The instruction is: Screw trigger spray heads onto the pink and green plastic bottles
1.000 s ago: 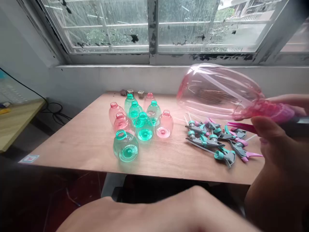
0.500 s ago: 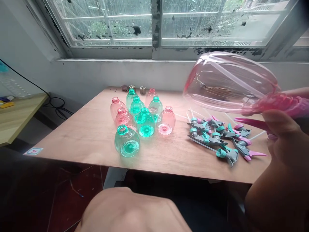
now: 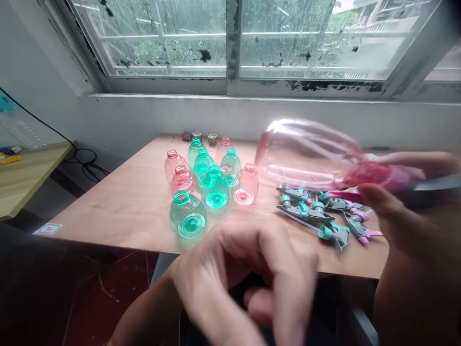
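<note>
My right hand [image 3: 406, 202] is closed around the neck of a pink see-through spray bottle [image 3: 306, 154], held tilted on its side above the table with its base to the left. A sprayer head with a pink trigger [image 3: 345, 196] is fitted on its neck, and a pale tube runs inside. Low in front, my left hand [image 3: 248, 274] is smeared by motion; its fingers are loosely curled and apart, with nothing visible in them. Near the right hand lie several grey sprayer heads [image 3: 333, 235] with green or pink parts.
Several green bottles [image 3: 188, 216] and pink bottles [image 3: 245, 187] without heads stand left of centre on the wooden table [image 3: 118, 206]. Small brown blocks [image 3: 212, 140] sit at its back edge. Behind is a window [image 3: 162, 43]; a side table [image 3: 32, 178] is at left.
My right hand has moved the pink spray bottle lower and to the left. My left hand has risen into view, turned, its curled fingers now showing.
</note>
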`<action>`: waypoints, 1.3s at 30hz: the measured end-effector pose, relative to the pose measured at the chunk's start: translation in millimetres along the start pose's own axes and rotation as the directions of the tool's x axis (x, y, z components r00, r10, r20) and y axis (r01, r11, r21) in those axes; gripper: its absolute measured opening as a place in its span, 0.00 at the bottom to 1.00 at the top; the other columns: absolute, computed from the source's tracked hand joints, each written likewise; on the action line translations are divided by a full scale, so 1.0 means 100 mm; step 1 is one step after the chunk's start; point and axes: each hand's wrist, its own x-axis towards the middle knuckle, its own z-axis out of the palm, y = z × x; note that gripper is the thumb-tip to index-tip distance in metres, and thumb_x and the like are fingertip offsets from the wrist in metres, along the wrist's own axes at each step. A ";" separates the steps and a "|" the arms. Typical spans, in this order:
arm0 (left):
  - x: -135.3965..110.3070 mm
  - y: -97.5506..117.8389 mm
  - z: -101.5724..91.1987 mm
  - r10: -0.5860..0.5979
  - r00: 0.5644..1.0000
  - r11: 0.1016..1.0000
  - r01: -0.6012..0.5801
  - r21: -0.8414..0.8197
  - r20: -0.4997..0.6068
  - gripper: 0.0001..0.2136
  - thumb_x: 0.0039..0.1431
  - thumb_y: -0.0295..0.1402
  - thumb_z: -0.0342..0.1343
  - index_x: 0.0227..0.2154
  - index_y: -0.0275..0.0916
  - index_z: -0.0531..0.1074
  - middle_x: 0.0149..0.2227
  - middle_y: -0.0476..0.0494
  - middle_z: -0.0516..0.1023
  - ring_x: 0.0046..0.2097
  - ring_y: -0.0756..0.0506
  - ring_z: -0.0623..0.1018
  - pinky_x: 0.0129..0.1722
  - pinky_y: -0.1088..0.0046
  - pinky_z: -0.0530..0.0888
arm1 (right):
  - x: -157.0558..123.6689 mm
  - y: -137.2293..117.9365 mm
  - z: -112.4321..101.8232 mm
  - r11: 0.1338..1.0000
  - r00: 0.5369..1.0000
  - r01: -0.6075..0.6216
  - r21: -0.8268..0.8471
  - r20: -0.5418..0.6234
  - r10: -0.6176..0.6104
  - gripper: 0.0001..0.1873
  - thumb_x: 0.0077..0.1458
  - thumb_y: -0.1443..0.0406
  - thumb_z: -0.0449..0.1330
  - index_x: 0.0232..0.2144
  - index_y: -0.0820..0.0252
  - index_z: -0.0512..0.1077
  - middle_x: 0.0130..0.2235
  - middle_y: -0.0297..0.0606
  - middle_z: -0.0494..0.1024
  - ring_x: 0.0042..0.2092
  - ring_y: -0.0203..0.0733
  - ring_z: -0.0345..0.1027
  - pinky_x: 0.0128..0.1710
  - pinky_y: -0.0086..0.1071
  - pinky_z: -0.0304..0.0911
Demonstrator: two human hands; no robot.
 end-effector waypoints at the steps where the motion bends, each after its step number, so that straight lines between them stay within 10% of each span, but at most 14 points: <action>1: 0.11 -0.01 -0.01 0.007 0.998 1.000 -0.006 -0.021 0.057 0.17 0.53 0.54 0.67 0.26 0.47 0.77 0.23 0.49 0.74 0.21 0.49 0.73 0.19 0.73 0.72 | -0.05 -0.01 0.03 0.999 0.999 -0.042 -0.003 0.031 0.042 0.19 0.40 0.68 0.79 0.38 0.59 0.83 0.30 0.39 0.86 0.26 0.43 0.79 0.24 0.31 0.76; 3: 0.26 -0.12 -0.05 -0.058 0.968 0.990 0.087 -0.111 0.242 0.22 0.44 0.55 0.73 0.23 0.42 0.73 0.23 0.51 0.71 0.20 0.54 0.66 0.20 0.76 0.68 | -0.18 0.03 0.04 0.981 0.973 -0.190 -0.037 0.123 0.193 0.16 0.43 0.66 0.78 0.37 0.56 0.82 0.30 0.35 0.85 0.26 0.41 0.79 0.24 0.27 0.76; 8: 0.29 -0.69 -0.20 -0.316 0.917 0.948 0.313 0.054 0.242 0.30 0.59 0.60 0.58 0.21 0.34 0.73 0.17 0.53 0.63 0.17 0.56 0.59 0.17 0.79 0.53 | -0.63 0.28 -0.04 0.879 0.855 -0.476 -0.006 0.232 0.464 0.12 0.52 0.62 0.74 0.38 0.55 0.79 0.29 0.31 0.81 0.27 0.38 0.78 0.25 0.25 0.77; 10: 0.29 -0.88 -0.27 -0.359 0.903 0.933 0.357 0.053 0.238 0.38 0.59 0.69 0.42 0.38 0.35 0.76 0.23 0.48 0.74 0.16 0.54 0.64 0.14 0.79 0.54 | -0.79 0.35 -0.05 0.836 0.822 -0.544 0.076 0.249 0.512 0.12 0.55 0.61 0.73 0.40 0.54 0.77 0.31 0.32 0.81 0.31 0.42 0.80 0.29 0.31 0.81; 13: 0.36 -1.03 -0.32 -0.358 0.915 0.934 0.349 0.078 0.184 0.42 0.55 0.69 0.51 0.62 0.41 0.65 0.33 0.45 0.78 0.21 0.51 0.71 0.19 0.76 0.66 | -0.95 0.43 -0.01 0.810 0.808 -0.572 0.133 0.263 0.527 0.13 0.54 0.59 0.73 0.40 0.55 0.77 0.33 0.34 0.81 0.31 0.44 0.80 0.31 0.36 0.83; 18: 0.49 -1.04 -0.30 -0.223 0.973 0.963 0.229 0.143 -0.056 0.48 0.54 0.58 0.64 0.71 0.43 0.52 0.54 0.33 0.76 0.39 0.42 0.79 0.29 0.73 0.73 | -1.04 0.57 0.09 0.761 0.749 -0.631 0.150 0.372 0.548 0.16 0.52 0.59 0.75 0.40 0.56 0.75 0.33 0.35 0.80 0.32 0.44 0.80 0.34 0.39 0.83; 25: 0.36 -0.96 -0.35 -0.096 0.995 0.939 0.091 0.331 0.000 0.46 0.59 0.36 0.68 0.73 0.53 0.47 0.74 0.40 0.56 0.67 0.33 0.68 0.65 0.57 0.69 | -1.03 0.60 0.09 0.543 0.541 -0.825 0.157 0.496 0.679 0.22 0.51 0.54 0.75 0.41 0.58 0.74 0.30 0.36 0.81 0.31 0.45 0.79 0.36 0.39 0.78; 31: 0.33 -0.95 -0.35 -0.073 0.997 0.880 0.059 0.472 0.010 0.51 0.59 0.38 0.68 0.75 0.50 0.36 0.77 0.41 0.45 0.75 0.33 0.50 0.74 0.52 0.47 | -1.09 0.55 0.09 0.541 0.527 -0.832 0.127 0.485 0.698 0.23 0.49 0.55 0.75 0.41 0.58 0.73 0.30 0.33 0.80 0.31 0.44 0.78 0.36 0.36 0.76; 39: 0.33 -0.98 -0.35 -0.151 0.988 0.887 0.124 0.444 0.027 0.46 0.65 0.42 0.62 0.75 0.50 0.35 0.77 0.40 0.45 0.76 0.33 0.49 0.74 0.51 0.50 | -1.03 0.56 0.13 0.463 0.509 -0.857 0.227 0.516 0.690 0.22 0.51 0.55 0.74 0.41 0.59 0.73 0.26 0.32 0.78 0.28 0.41 0.73 0.32 0.39 0.78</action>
